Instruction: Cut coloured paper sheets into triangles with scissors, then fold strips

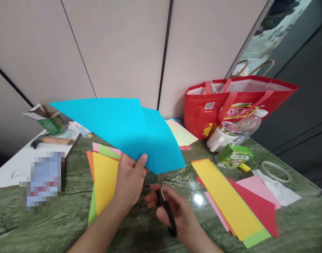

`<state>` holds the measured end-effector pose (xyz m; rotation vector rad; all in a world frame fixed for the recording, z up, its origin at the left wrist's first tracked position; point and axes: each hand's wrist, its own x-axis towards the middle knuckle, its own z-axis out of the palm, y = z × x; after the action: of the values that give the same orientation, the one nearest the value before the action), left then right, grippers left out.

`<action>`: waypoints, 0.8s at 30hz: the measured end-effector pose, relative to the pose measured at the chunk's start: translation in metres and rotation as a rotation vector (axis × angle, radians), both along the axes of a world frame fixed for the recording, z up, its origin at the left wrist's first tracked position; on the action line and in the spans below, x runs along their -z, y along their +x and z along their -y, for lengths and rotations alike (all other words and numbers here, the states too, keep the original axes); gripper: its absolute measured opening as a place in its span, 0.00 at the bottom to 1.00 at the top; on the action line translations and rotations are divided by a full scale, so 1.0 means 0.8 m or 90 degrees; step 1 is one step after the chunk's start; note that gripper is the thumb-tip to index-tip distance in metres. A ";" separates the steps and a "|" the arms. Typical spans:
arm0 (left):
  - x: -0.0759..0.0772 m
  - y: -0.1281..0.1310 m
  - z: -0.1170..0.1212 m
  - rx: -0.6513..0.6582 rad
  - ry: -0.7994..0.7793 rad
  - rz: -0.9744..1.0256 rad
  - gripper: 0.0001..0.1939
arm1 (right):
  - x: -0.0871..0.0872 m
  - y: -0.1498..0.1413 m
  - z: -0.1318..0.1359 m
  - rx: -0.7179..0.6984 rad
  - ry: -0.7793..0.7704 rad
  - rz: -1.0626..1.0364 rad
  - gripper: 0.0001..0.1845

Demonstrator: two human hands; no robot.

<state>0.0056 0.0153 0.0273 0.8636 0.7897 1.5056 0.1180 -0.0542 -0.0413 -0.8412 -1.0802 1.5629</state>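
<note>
On the bench (71, 228), a hammer (62, 141) lies at left before an open box (52, 124). Paper strips (225, 198) lie at right, nearer than a carton (233, 154); behind it stands a mug (218, 140), before a bag (198, 112).

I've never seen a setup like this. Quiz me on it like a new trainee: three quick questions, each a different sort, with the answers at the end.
1. Multiple choice. What is in the right hand?
A) A roll of tape
B) A pair of scissors
C) A glue stick

2. True or false. The left hand grips a blue sheet near its lower edge.

3. Fill in the blank. In the pile of paper strips on the right side of the table, the top strip is ____.

Key: 1. B; 2. True; 3. yellow
</note>
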 end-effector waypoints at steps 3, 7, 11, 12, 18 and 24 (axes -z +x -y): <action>0.001 0.004 0.000 0.014 0.002 0.012 0.24 | -0.002 0.007 0.001 -0.004 -0.019 -0.001 0.23; 0.001 0.004 -0.002 -0.006 0.016 0.022 0.23 | -0.005 0.011 0.002 -0.023 -0.026 0.015 0.22; 0.005 0.003 0.002 0.022 0.003 0.001 0.23 | -0.007 0.010 0.004 -0.032 -0.026 0.013 0.23; 0.006 0.003 0.004 0.037 -0.006 -0.009 0.23 | -0.008 0.011 0.004 -0.032 -0.027 0.011 0.23; 0.007 0.002 0.012 0.048 -0.047 -0.130 0.24 | -0.011 0.013 0.005 -0.022 -0.028 0.012 0.24; 0.010 0.001 0.009 0.002 -0.037 -0.112 0.23 | -0.011 0.013 0.006 -0.031 -0.055 -0.008 0.25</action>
<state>0.0063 0.0078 0.0194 0.9625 0.9565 1.4098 0.1284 -0.0594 -0.0325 -0.8680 -1.0371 1.6628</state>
